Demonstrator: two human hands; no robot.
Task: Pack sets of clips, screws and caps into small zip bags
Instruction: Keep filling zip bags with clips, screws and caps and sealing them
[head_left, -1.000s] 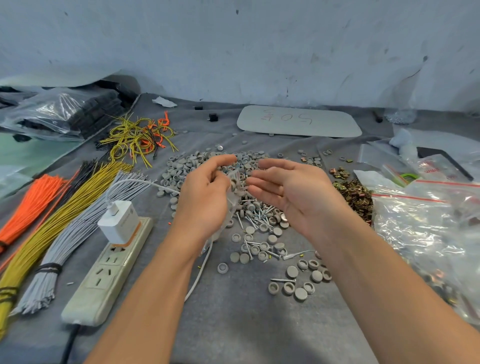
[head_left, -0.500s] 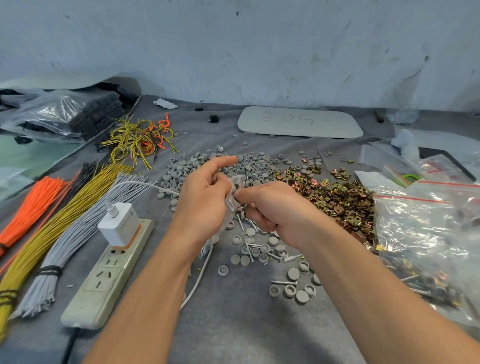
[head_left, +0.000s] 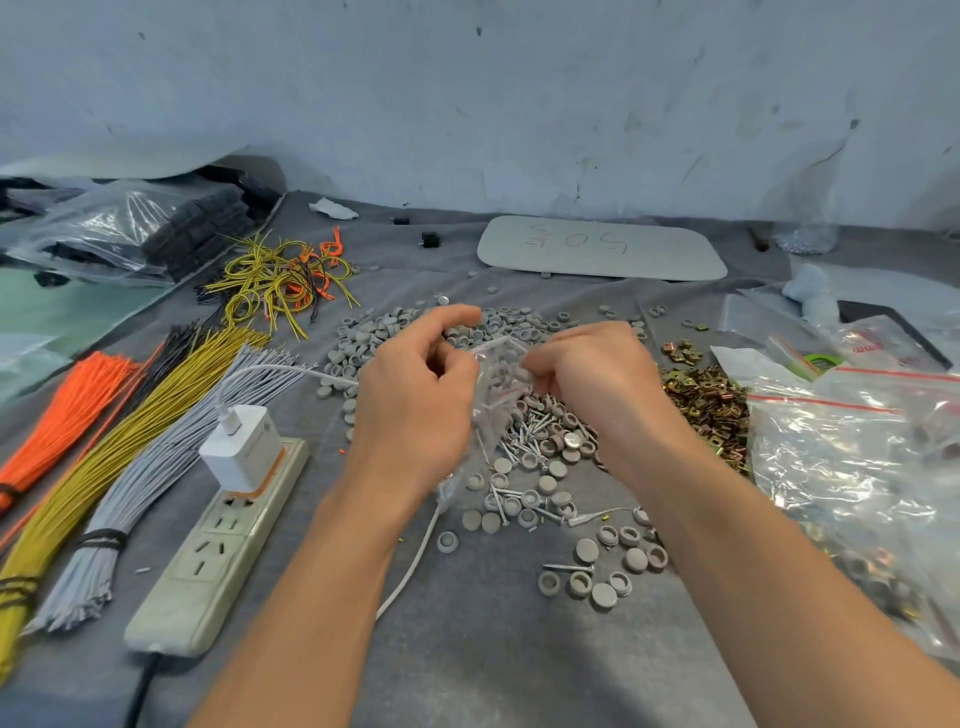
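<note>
Nearest, on the grey cloth of the bench (head_left: 493, 665), lie loose caps (head_left: 602, 571). They are small round discs of grey plastic, some with the hollow side up. To the left is a white power strip (head_left: 218, 540). A little farther, both hands are close together and hold the small zip bag (head_left: 496, 384) between them, above the pile. The left hand (head_left: 415, 405) has its fingers curled on one side of the bag, and the right hand (head_left: 597, 384) pinches the other side near the top edge.

The bag is thin clear film, very light and soft, and I judge it slippery. It is best taken at the stiffer zip strip, one pinch on each lip, to hold the mouth open. Some grey parts seem to be inside, but how many I cannot tell.

Under the bag are the screws (head_left: 530, 436), thin, shiny and pointed, which may prick the film. To the right the clips (head_left: 706, 400) make a brassy, angular heap. Farther back lies a flat grey plate (head_left: 602, 247) with rounded corners.
</note>
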